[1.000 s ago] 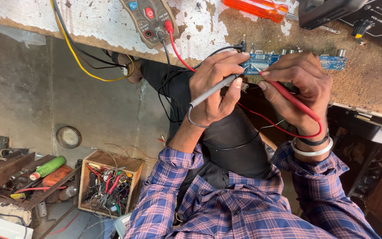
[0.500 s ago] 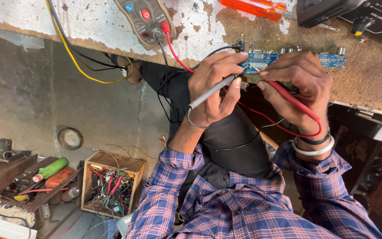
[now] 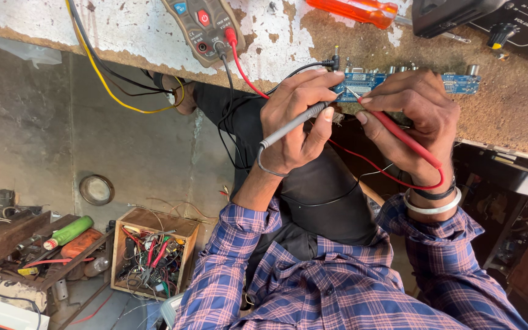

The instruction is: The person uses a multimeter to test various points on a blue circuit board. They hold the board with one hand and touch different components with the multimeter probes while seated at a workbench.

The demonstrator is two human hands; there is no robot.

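While pinched in both hands, slim grey probe (image 3: 291, 126) and red probe (image 3: 398, 133) over blue circuit board (image 3: 366, 82).

Bench edge up top, floor clutter down below

The circuit board (image 3: 398, 82) sits on the workbench (image 3: 508, 116) edge between both hands, left hand (image 3: 297, 122) and right hand (image 3: 414, 119) each touching a probe to it. Multimeter (image 3: 206, 27) lies left of the board, screwdriver (image 3: 352, 10) behind it (further back on the bench). Crate of wires (image 3: 154, 253) sits on the floor, lower left.
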